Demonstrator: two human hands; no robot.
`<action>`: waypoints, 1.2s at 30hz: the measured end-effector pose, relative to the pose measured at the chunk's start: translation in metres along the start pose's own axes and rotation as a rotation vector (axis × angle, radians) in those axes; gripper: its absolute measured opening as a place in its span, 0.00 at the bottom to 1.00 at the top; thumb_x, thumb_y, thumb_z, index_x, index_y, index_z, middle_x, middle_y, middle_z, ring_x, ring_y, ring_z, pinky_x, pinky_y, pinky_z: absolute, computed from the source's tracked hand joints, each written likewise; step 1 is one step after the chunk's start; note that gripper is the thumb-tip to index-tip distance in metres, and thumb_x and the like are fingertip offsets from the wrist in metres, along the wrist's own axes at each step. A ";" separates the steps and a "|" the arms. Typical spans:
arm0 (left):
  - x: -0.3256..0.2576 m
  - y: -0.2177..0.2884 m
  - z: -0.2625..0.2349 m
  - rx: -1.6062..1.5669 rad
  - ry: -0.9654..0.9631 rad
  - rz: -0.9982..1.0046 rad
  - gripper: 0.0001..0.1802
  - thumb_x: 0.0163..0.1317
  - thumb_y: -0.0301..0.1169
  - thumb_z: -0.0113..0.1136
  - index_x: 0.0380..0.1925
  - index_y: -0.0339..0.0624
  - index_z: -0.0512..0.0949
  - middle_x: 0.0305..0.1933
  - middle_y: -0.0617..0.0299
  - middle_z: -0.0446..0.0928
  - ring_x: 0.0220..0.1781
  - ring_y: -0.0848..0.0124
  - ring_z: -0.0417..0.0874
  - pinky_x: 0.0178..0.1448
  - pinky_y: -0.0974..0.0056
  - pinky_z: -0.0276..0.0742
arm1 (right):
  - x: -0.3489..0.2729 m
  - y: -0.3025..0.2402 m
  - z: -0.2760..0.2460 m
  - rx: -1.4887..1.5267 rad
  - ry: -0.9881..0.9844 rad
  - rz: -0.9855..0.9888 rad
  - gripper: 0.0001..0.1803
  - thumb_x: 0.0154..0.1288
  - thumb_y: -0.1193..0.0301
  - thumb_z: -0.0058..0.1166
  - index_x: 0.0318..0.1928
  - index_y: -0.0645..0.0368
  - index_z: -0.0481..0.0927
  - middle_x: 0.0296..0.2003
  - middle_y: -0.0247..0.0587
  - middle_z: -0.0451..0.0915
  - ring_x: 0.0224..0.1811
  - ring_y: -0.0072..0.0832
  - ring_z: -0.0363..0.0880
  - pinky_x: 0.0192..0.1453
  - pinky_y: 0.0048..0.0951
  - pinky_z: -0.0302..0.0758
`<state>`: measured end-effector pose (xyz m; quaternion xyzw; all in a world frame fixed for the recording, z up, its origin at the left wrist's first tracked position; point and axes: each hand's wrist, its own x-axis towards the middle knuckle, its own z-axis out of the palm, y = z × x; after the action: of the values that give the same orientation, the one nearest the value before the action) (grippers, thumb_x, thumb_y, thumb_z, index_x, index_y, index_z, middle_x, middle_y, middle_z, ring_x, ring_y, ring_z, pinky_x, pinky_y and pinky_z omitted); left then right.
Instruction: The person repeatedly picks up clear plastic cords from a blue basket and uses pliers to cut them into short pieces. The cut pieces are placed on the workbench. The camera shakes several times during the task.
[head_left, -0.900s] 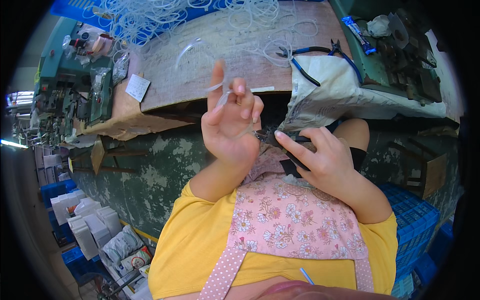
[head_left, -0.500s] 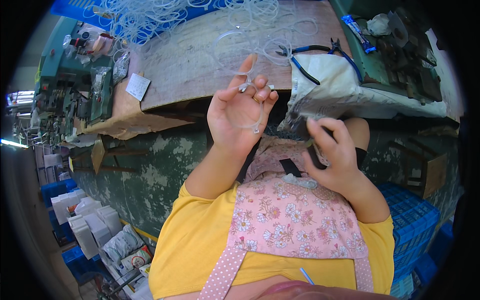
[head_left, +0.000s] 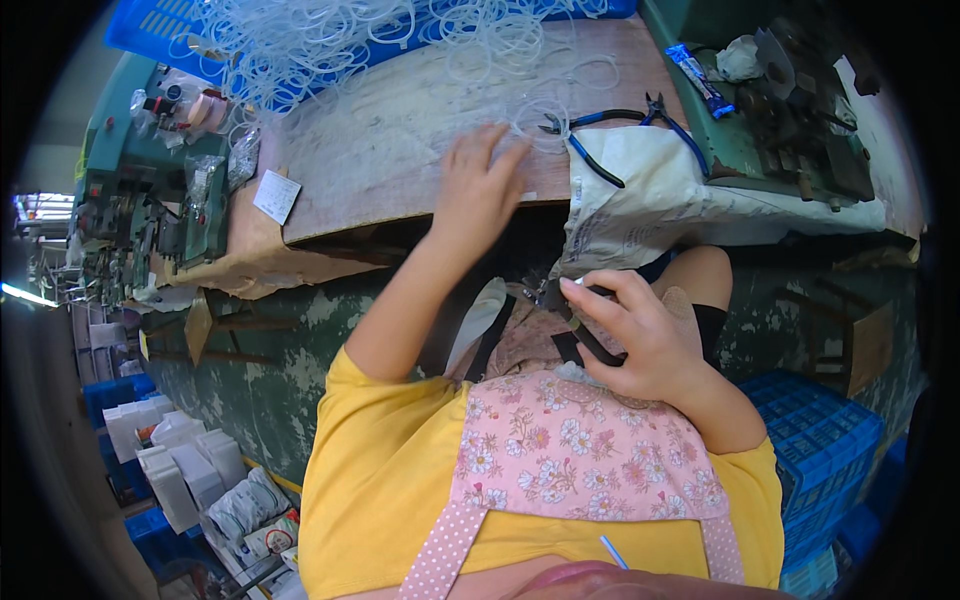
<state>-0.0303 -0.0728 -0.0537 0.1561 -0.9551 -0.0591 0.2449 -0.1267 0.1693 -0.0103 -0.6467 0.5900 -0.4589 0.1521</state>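
Observation:
My left hand (head_left: pixel 478 195) is over the near part of the table, palm down, its fingers stretched toward a few clear plastic rings (head_left: pixel 540 120). Nothing shows in its grasp, though the fingertips are slightly blurred. Above my lap, my right hand (head_left: pixel 640 335) grips dark-handled pliers (head_left: pixel 585 335) whose metal head points up and left. A large tangle of clear plastic loops (head_left: pixel 300 50) fills and spills over a blue basket (head_left: pixel 150 22) at the table's far side.
Two blue-handled cutters (head_left: pixel 600 165) lie on the table's right part, partly over a white sack (head_left: pixel 630 205). Green machines (head_left: pixel 810 130) flank the table, with a blue wrapper (head_left: pixel 700 80) on the right one. A paper slip (head_left: pixel 276 196) sits at left; blue crates (head_left: pixel 810 440) stand lower right.
My left hand no longer shows the clear plastic loop it held; it has turned palm down and moved over the table. My right hand with the pliers has shifted slightly left and closer to me.

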 end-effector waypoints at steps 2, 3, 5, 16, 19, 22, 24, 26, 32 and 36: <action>0.026 -0.023 0.015 0.256 0.094 0.129 0.26 0.58 0.32 0.64 0.59 0.53 0.73 0.63 0.58 0.71 0.67 0.59 0.69 0.71 0.51 0.59 | -0.002 -0.002 0.000 0.025 -0.051 -0.015 0.42 0.42 0.76 0.64 0.64 0.51 0.71 0.49 0.48 0.71 0.49 0.45 0.72 0.55 0.40 0.70; 0.036 -0.031 0.021 0.269 0.115 0.153 0.26 0.58 0.32 0.64 0.59 0.54 0.74 0.61 0.60 0.72 0.66 0.61 0.70 0.72 0.51 0.58 | -0.002 -0.002 0.000 0.023 -0.059 -0.005 0.42 0.42 0.76 0.64 0.64 0.51 0.71 0.49 0.48 0.71 0.49 0.45 0.72 0.55 0.40 0.70; 0.049 -0.041 0.027 0.279 0.174 0.217 0.22 0.58 0.29 0.61 0.54 0.53 0.77 0.52 0.64 0.78 0.61 0.67 0.75 0.71 0.50 0.59 | -0.004 -0.002 -0.003 0.007 -0.041 -0.003 0.41 0.43 0.76 0.64 0.64 0.52 0.71 0.50 0.48 0.71 0.50 0.45 0.72 0.55 0.40 0.70; 0.036 -0.056 0.014 -0.326 0.308 -0.371 0.15 0.69 0.26 0.51 0.54 0.49 0.77 0.45 0.53 0.75 0.48 0.57 0.77 0.51 0.59 0.72 | 0.000 0.007 -0.005 0.229 -0.021 0.190 0.40 0.50 0.78 0.62 0.67 0.57 0.67 0.54 0.49 0.70 0.53 0.42 0.74 0.57 0.33 0.72; 0.031 -0.060 0.013 -0.061 0.154 -0.278 0.15 0.65 0.25 0.56 0.51 0.49 0.78 0.50 0.53 0.74 0.55 0.57 0.75 0.57 0.59 0.71 | 0.000 0.009 -0.008 0.212 -0.019 0.164 0.40 0.51 0.78 0.62 0.68 0.57 0.66 0.55 0.49 0.70 0.53 0.40 0.74 0.57 0.32 0.72; 0.031 -0.059 0.012 0.286 0.219 0.199 0.14 0.59 0.24 0.59 0.46 0.46 0.79 0.51 0.55 0.75 0.58 0.57 0.74 0.63 0.58 0.70 | -0.001 0.010 -0.010 0.260 0.026 0.190 0.40 0.51 0.77 0.62 0.68 0.57 0.65 0.55 0.48 0.70 0.52 0.36 0.73 0.56 0.30 0.72; 0.037 -0.059 0.011 0.263 0.189 0.236 0.13 0.57 0.24 0.59 0.44 0.44 0.79 0.51 0.56 0.76 0.56 0.56 0.76 0.64 0.57 0.71 | -0.002 0.009 -0.010 0.249 -0.006 0.241 0.41 0.51 0.77 0.62 0.68 0.58 0.65 0.54 0.47 0.70 0.51 0.34 0.73 0.56 0.30 0.72; 0.043 -0.059 0.011 0.131 0.214 0.176 0.11 0.59 0.24 0.58 0.43 0.42 0.79 0.50 0.56 0.76 0.54 0.57 0.77 0.63 0.58 0.72 | -0.003 0.009 -0.009 0.254 -0.014 0.236 0.41 0.51 0.77 0.62 0.69 0.58 0.64 0.54 0.46 0.70 0.49 0.33 0.73 0.56 0.30 0.72; 0.045 -0.076 0.012 -0.575 0.475 -0.545 0.13 0.72 0.32 0.48 0.52 0.39 0.74 0.52 0.51 0.75 0.50 0.59 0.81 0.53 0.59 0.75 | -0.008 0.016 -0.009 0.399 0.041 0.304 0.41 0.56 0.75 0.60 0.71 0.58 0.59 0.56 0.43 0.69 0.49 0.29 0.72 0.56 0.28 0.71; 0.042 -0.118 0.010 -0.694 0.643 -0.833 0.30 0.71 0.41 0.51 0.66 0.35 0.60 0.55 0.45 0.71 0.52 0.57 0.78 0.54 0.57 0.73 | -0.013 0.022 -0.004 0.662 0.091 0.411 0.41 0.62 0.72 0.56 0.74 0.58 0.54 0.58 0.38 0.67 0.51 0.23 0.68 0.56 0.25 0.68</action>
<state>-0.0381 -0.1978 -0.0665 0.4365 -0.6178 -0.4063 0.5125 -0.1422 0.1771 -0.0294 -0.4098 0.5334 -0.6127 0.4150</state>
